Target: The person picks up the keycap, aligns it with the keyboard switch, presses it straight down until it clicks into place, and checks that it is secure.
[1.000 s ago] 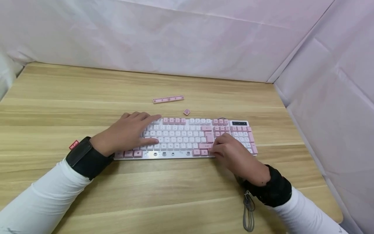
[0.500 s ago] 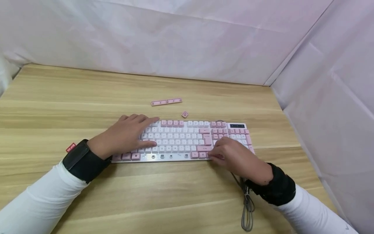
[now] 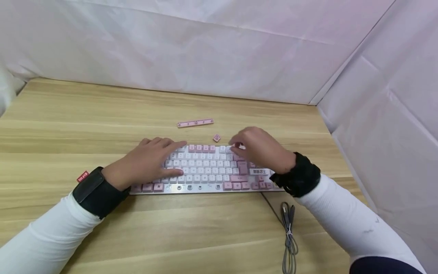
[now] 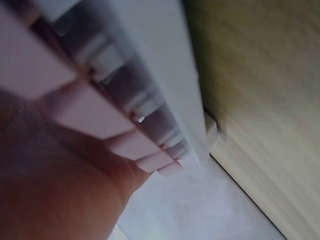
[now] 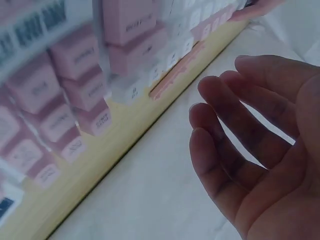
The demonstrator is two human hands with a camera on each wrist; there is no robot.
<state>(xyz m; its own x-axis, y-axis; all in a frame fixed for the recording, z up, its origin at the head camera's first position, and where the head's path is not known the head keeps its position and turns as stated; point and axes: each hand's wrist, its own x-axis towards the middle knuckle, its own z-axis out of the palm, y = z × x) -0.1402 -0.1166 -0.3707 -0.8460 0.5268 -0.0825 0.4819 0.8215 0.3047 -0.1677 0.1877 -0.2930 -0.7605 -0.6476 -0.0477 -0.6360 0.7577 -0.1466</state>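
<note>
A pink-and-white keyboard lies across the table. Bare sockets show along the middle of its bottom row. My left hand rests over the keyboard's left end with thumb and fingers spread; in the left wrist view the palm lies against pink keys. Above the keyboard's upper right part is my right hand, fingers loosely bent. Nothing shows between those fingers in the right wrist view. Just beyond the keyboard, near the right fingertips, sits a small pink keycap. A long pink spacebar keycap lies farther back, its underside up.
The keyboard's bundled grey cable lies on the wooden table at the front right. Pale fabric hangs behind the table and along its right side.
My right hand has left the lower right keys and moved up and left toward the keyboard's back edge. This uncovers the arrow keys and the cable plug. The left hand stays in place.
</note>
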